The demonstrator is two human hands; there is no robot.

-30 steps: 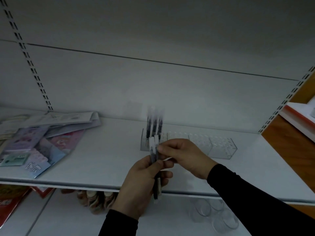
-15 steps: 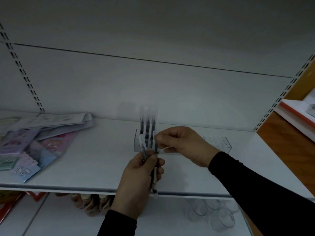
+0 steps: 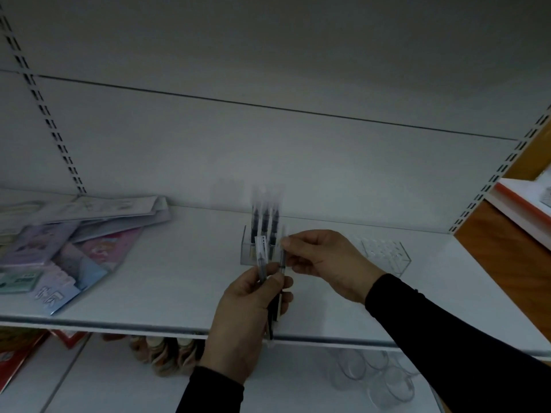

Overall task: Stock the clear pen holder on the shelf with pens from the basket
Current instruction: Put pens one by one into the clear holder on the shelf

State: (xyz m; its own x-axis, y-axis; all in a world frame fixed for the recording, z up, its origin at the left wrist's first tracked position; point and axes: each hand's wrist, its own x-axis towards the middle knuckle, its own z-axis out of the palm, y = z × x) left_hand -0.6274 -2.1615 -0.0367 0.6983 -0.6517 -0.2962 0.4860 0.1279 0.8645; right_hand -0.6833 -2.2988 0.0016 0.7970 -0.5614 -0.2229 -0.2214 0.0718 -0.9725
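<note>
The clear pen holder (image 3: 387, 257) lies along the white shelf (image 3: 167, 281), partly hidden behind my hands. Three dark pens (image 3: 264, 225) stand upright in its left end. My left hand (image 3: 247, 320) is closed around a small bunch of pens (image 3: 261, 263) just in front of the holder. My right hand (image 3: 325, 260) pinches the top of one pen (image 3: 282, 259) of that bunch between thumb and fingers. The basket is out of view.
Several flat stationery packets (image 3: 59, 251) lie spread on the shelf's left part. Clear plastic cups (image 3: 378, 380) and round items (image 3: 161, 353) sit on the lower shelf. A wooden surface with a white and orange box (image 3: 524, 210) stands at the right.
Both hands have risen a little toward the holder. My right hand's pinch has shifted onto the top of one pen, now spread slightly apart from the bunch.
</note>
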